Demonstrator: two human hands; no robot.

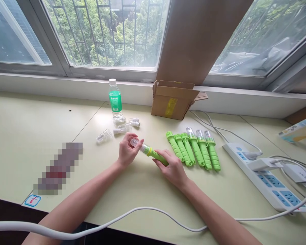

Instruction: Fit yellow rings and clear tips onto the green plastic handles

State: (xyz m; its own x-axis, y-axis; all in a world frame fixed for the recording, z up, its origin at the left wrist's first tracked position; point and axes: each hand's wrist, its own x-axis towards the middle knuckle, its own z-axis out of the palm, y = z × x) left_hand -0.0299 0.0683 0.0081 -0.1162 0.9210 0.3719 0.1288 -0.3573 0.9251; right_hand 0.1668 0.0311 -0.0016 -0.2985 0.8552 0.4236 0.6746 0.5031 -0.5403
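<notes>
Between my hands is a green stick with a clear cap (148,150), tilted over the table. The fingers of my left hand (127,149) close around its clear cap end. My right hand (171,166) wraps the green handle. To the right lies a row of several green sticks (201,151); the three rightmost carry clear caps, while the ones at the left show bare threaded tops. Loose clear caps (103,136) and small clear-and-white pieces (123,128) lie beyond my left hand.
A water bottle (115,100) with a green label stands near the window. Behind the sticks is an open cardboard box (172,100). A power strip (260,180) with plugs lies at right, and a white cable (132,211) crosses the front. A blurred-out object (60,166) lies at left.
</notes>
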